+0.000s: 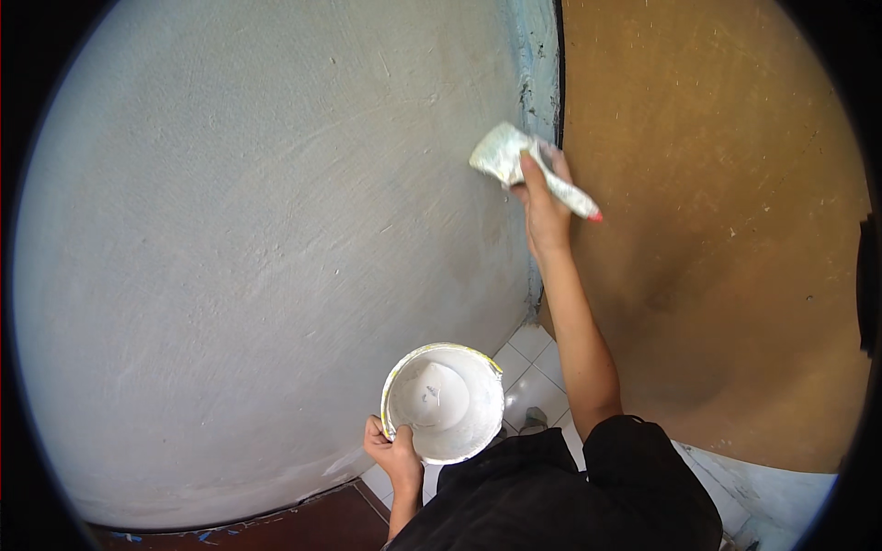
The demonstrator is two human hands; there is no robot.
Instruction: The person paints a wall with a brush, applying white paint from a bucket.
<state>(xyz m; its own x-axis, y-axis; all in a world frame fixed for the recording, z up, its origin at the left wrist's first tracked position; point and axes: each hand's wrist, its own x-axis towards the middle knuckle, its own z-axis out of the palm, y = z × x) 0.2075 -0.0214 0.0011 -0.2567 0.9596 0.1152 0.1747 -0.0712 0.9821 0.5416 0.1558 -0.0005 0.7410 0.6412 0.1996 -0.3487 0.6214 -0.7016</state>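
A wide paintbrush, its bristles and handle coated in white paint and its handle end red, is gripped in my right hand. The bristles point up and left, close to the grey-white wall; I cannot tell whether they touch it. My left hand is closed on the rim of a white bucket at its near left side. White paint lies in the bottom of the bucket, with small dark specks in its middle. A yellowish handle lies along the rim.
A brown door-like panel fills the right side, beside a pale blue, chipped frame strip. Below are white floor tiles and a foot. A dark red-brown surface runs along the wall's lower edge.
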